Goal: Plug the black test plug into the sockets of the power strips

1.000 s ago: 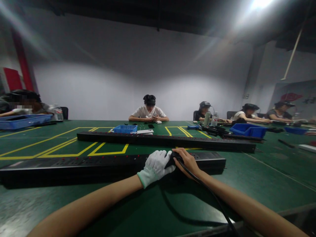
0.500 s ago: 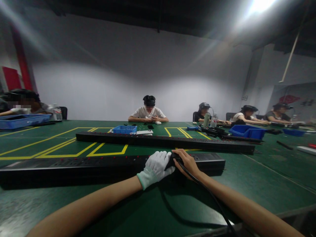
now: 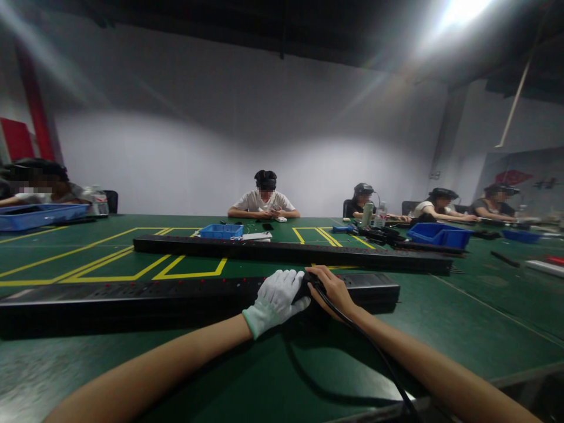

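Note:
A long black power strip [image 3: 132,296] lies across the green table [image 3: 440,329] right in front of me. My left hand [image 3: 275,299], in a white glove, rests curled on the strip beside a black plug [image 3: 304,286]. My bare right hand [image 3: 335,289] is closed on that plug, which sits on the strip's top. A black cable [image 3: 374,352] runs from the plug back along my right forearm and off the table's near edge.
A second long black power strip [image 3: 291,251] lies parallel behind the first. Yellow lines mark the table. Blue trays stand at the far left [image 3: 39,215], centre [image 3: 221,231] and right [image 3: 438,235]. Several people sit at the far side with bottles and tools.
Both hands stay on the plug and strip. The view has only shifted very slightly.

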### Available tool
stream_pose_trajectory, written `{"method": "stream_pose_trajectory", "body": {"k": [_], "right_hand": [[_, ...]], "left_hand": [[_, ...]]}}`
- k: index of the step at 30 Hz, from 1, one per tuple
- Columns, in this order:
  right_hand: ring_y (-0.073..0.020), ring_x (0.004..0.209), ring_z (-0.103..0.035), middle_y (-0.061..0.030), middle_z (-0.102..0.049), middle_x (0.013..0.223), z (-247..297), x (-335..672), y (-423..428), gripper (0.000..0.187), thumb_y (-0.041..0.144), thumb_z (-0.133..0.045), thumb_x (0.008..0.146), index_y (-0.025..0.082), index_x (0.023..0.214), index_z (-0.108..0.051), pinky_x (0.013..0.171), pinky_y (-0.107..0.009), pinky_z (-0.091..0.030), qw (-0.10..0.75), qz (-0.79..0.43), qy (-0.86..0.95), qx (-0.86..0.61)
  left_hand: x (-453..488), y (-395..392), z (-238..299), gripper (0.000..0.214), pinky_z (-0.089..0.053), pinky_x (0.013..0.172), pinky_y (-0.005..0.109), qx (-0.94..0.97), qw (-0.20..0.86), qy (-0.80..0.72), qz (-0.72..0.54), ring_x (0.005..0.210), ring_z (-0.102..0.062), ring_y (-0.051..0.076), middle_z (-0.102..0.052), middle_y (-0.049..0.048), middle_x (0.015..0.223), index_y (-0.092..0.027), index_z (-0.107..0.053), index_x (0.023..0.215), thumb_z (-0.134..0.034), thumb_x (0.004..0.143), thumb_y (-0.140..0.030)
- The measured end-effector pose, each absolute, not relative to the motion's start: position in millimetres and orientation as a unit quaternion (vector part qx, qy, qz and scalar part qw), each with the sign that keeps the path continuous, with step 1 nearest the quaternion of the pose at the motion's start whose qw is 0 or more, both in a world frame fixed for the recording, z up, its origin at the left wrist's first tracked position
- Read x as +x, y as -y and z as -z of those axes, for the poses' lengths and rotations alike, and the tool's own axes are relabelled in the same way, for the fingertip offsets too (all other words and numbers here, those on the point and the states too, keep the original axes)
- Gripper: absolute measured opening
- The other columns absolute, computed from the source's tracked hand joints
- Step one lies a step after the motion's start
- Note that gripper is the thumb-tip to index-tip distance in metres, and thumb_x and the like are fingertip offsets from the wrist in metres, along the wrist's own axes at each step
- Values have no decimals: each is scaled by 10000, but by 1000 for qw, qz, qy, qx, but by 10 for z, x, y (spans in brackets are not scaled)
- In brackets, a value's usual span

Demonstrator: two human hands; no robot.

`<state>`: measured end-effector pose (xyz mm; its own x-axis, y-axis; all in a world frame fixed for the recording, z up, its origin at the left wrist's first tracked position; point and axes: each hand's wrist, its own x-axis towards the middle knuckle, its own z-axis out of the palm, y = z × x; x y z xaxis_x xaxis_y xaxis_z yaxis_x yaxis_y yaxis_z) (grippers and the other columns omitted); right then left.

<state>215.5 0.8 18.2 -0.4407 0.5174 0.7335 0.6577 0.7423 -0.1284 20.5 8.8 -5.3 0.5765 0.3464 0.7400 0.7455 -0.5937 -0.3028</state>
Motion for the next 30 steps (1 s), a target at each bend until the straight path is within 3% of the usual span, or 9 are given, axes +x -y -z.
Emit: {"method": "stream_pose_trajectory", "body": {"k": [30], "right_hand": [[-183, 986, -601, -56, -589, 1100, -177, 2160, -10, 344, 169, -505, 825, 244, 1160, -505, 857, -307, -501, 405, 84, 841, -350]], "left_hand": [[207, -83, 45, 515, -460, 826, 410, -831, 309, 330, 325, 951, -578, 266, -625, 140, 1015, -114, -517, 1181, -392, 871, -506]]}}
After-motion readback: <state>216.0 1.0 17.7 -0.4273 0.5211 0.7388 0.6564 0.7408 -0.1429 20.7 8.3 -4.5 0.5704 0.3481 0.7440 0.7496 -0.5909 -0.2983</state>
